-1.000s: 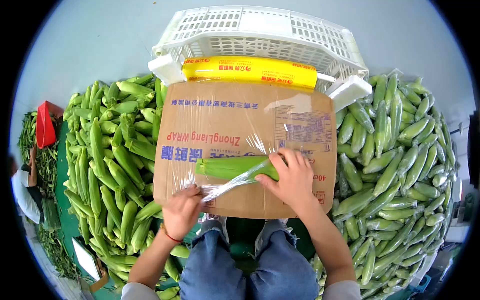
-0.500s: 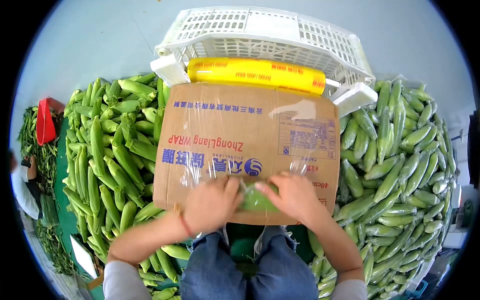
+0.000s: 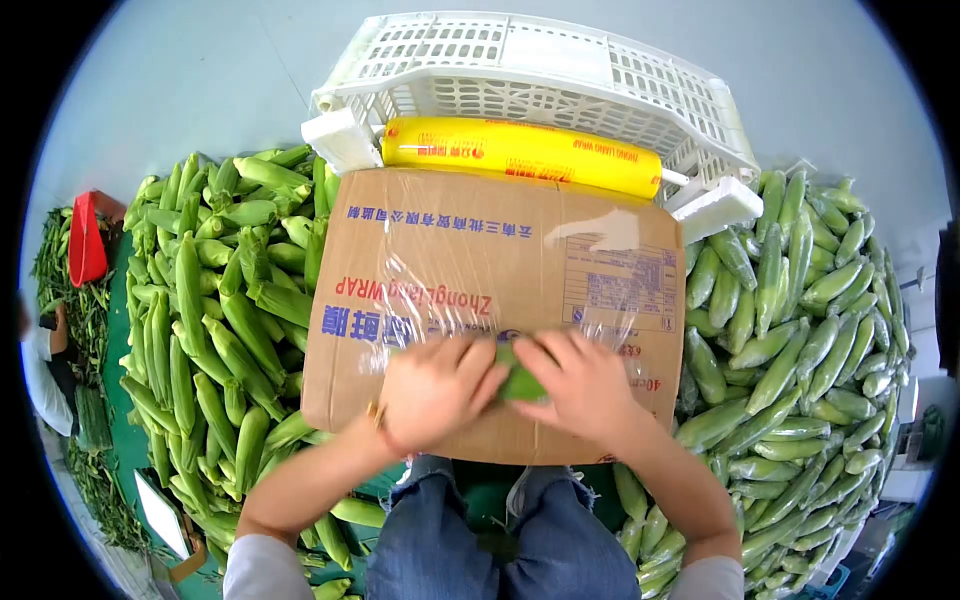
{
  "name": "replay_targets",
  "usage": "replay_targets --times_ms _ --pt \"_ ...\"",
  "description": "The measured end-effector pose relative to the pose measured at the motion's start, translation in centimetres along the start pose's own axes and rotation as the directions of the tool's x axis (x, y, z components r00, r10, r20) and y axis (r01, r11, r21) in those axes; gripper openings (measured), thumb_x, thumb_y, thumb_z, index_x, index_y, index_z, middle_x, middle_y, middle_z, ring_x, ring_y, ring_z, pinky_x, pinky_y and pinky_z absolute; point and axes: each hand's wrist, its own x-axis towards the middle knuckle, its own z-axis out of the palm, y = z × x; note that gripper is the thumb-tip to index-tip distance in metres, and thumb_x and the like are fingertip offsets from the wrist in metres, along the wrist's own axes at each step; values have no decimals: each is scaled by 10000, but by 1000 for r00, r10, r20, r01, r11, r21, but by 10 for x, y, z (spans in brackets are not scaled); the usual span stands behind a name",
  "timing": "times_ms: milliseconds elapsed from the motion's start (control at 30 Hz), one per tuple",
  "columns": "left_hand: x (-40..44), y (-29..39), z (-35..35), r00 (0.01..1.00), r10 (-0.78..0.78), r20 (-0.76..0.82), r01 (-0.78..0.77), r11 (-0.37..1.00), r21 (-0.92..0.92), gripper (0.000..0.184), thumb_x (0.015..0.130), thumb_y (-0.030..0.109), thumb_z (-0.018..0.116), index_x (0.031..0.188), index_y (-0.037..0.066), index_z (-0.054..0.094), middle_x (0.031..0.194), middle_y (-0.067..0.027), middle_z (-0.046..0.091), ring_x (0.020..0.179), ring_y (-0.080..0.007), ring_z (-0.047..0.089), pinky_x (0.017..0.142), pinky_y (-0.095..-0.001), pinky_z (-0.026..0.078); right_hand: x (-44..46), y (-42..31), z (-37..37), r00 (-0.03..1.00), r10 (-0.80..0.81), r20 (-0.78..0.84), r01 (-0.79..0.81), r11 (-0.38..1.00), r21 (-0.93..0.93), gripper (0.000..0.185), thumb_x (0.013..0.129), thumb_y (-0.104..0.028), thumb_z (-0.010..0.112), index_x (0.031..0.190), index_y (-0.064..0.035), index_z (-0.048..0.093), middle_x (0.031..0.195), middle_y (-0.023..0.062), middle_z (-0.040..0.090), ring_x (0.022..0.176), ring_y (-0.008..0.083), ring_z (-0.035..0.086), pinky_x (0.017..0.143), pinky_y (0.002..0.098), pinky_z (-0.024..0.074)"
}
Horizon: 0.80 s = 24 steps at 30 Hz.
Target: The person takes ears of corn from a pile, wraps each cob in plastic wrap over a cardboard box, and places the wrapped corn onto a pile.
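Note:
Both hands close around one green ear of corn [image 3: 521, 384] over the cardboard box [image 3: 350, 385]. My left hand [image 3: 436, 390] grips its left end, and my right hand [image 3: 582, 385] has the right end; fingers cover much of the ear. Clear cling film [image 3: 430, 255] stretches over the box top from a yellow roll of cling film [image 3: 520, 157] toward my hands. Whether the film fully surrounds the ear is hidden.
A white plastic crate [image 3: 555, 50] stands behind the roll. Unwrapped corn [image 3: 225, 330] is heaped at left, film-wrapped corn [image 3: 790, 350] at right. Farther left are a red container [image 3: 88, 240] and a person [image 3: 50, 365]. My knees [image 3: 500, 540] are below the box.
My hands and the ear have moved slightly away from me up the box. Printing on the yellow roll sits differently, so it has turned. The view has shifted a little.

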Motion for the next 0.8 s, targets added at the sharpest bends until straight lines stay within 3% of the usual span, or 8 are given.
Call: replay_targets --times_ms 100,167,267,333,500,633,733,800 --pt "-44 23 -9 988 -15 154 15 1000 1 546 833 342 646 1239 -13 559 1213 -200 604 1099 -328 609 948 -425 476 -11 -18 -15 990 7 140 -29 987 156 610 725 -454 740 1177 -76 582 1064 87 583 971 246 570 840 376 480" --pt "-36 14 -4 980 -2 198 -10 998 59 620 851 362 623 1311 -32 492 1321 -232 520 1234 -346 506 1045 -437 387 -9 -18 -17 988 4 151 -29 986 167 608 737 -453 730 1167 -50 583 1083 97 593 1013 250 565 918 412 464" --pt "18 -30 12 991 -8 134 -6 994 107 708 857 349 622 1382 -69 396 1438 -284 385 1367 -388 357 1146 -434 263 12 -7 -14 994 -99 -56 96 994 -45 620 736 -435 730 1189 -41 572 1174 110 586 1092 260 538 935 435 437" --pt "67 -67 24 990 98 99 -110 987 119 715 848 292 638 1377 -108 371 1464 -300 333 1374 -394 342 1154 -423 255 30 1 -10 987 -147 -71 133 976 -172 622 697 -430 752 1167 -61 579 1147 93 583 1100 254 532 923 433 436" --pt "124 -83 37 839 54 541 -216 946 241 760 797 183 649 1387 -155 308 1500 -327 229 1410 -390 272 1139 -379 307 75 32 11 993 -98 61 102 992 -69 626 626 -458 782 1071 -74 566 924 86 619 876 271 623 724 419 510" --pt "124 -64 20 769 -51 638 -98 976 196 944 721 297 741 1407 -152 272 1514 -318 204 1421 -383 247 1144 -364 309 48 8 -5 979 -129 160 121 991 58 529 645 -450 777 913 -53 553 809 119 616 746 303 652 607 408 532" --pt "118 -73 25 800 -4 600 -112 981 156 987 708 342 756 1426 -124 265 1523 -309 195 1423 -372 251 1146 -365 302 6 -24 -23 898 -212 386 103 954 282 519 679 -495 728 901 -53 572 764 135 619 691 319 650 604 419 531" --pt "115 -78 23 850 49 524 -66 998 13 913 738 323 730 1432 -87 300 1517 -302 222 1422 -366 261 1144 -366 296 -22 -37 -39 754 -205 624 -109 898 427 559 692 -519 712 1019 -78 605 862 144 665 780 348 663 658 430 540"
